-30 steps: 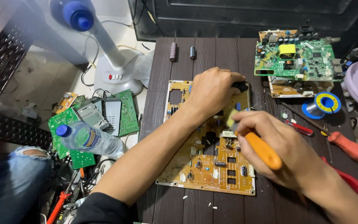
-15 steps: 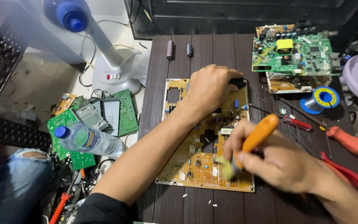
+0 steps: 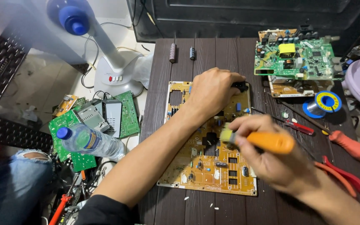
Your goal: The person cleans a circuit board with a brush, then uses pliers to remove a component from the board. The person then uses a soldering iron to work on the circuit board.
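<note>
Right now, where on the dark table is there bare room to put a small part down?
The far strip of the dark table is bare, bordered by the two capacitors, the green circuit board and the yellow circuit board. The near left edge by the left hand's forearm is narrow. Right of the right hand, screwdrivers, cutters and solder spool crowd it.

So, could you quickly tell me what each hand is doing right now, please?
Left hand: pressed palm-down on the tan rectangular circuit board, holding nothing.
Right hand: closed around the orange-handled tool.
</note>
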